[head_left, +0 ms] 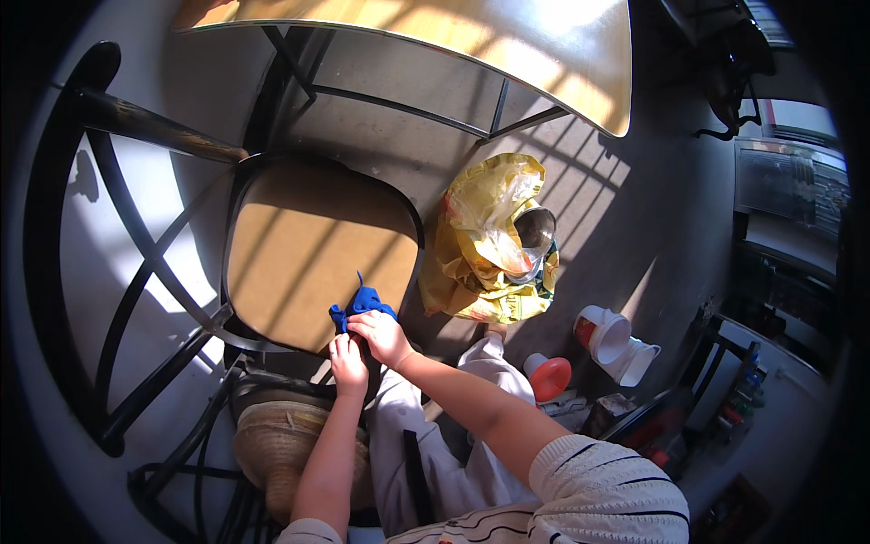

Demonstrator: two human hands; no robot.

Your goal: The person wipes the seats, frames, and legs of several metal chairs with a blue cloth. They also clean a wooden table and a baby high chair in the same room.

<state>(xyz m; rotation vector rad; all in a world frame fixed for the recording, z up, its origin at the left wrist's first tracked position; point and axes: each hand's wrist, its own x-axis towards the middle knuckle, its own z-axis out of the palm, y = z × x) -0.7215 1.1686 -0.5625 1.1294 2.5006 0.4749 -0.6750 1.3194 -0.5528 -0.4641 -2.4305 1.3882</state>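
A crumpled blue cloth [365, 301] lies at the near edge of a chair's tan seat [319, 238], which has a dark rim. My right hand [383, 338] presses on the cloth with its fingers over it. Just left of it and a little nearer to me, my left hand [348, 364] is at the seat's front edge, its fingertips bent by the cloth's lower end. What those fingertips hold is hidden. The chair's black backrest [155, 258] with crossed bars rises on the left.
A wooden-topped table [435, 27] stands beyond the chair. To the right on the floor are a yellow plastic bag [476, 238] with a metal pot [537, 231], white buckets [615, 336] and a red-rimmed container [550, 379]. A woven straw hat [279, 442] rests on another chair at lower left.
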